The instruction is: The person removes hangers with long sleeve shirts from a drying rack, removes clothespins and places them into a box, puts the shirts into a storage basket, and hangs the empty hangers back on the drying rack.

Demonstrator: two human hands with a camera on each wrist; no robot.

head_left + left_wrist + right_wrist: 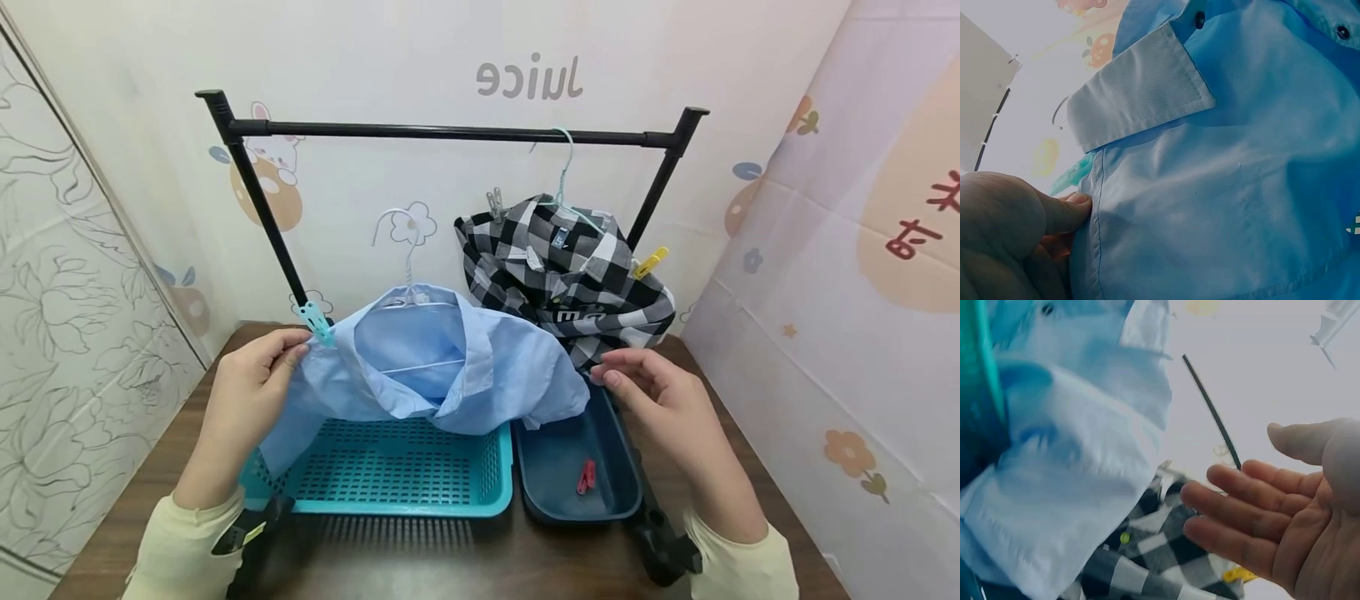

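Note:
A light blue shirt (525, 358) sits on a white hanger (409, 262) whose hook stands free below the rack's bar. My left hand (243, 400) pinches the shirt's shoulder edge between thumb and fingers, right beside a light blue clothespin (315, 321) on that shoulder. In the left wrist view, the thumb presses on the shirt's seam (1099, 219) below the collar. Beyond the shirt's other sleeve, my right hand (667, 400) is held with its fingers extended and nothing in them. The right wrist view shows its open palm (1310, 550) apart from the cloth.
Behind stands a black rack (420, 130), with a checked shirt (525, 242) hanging from it, bearing a grey clip (495, 204) and a yellow clothespin (650, 263). Below are a teal basket (397, 507) and a navy tray (551, 500) holding red clothespins (587, 477), on a brown table (420, 571).

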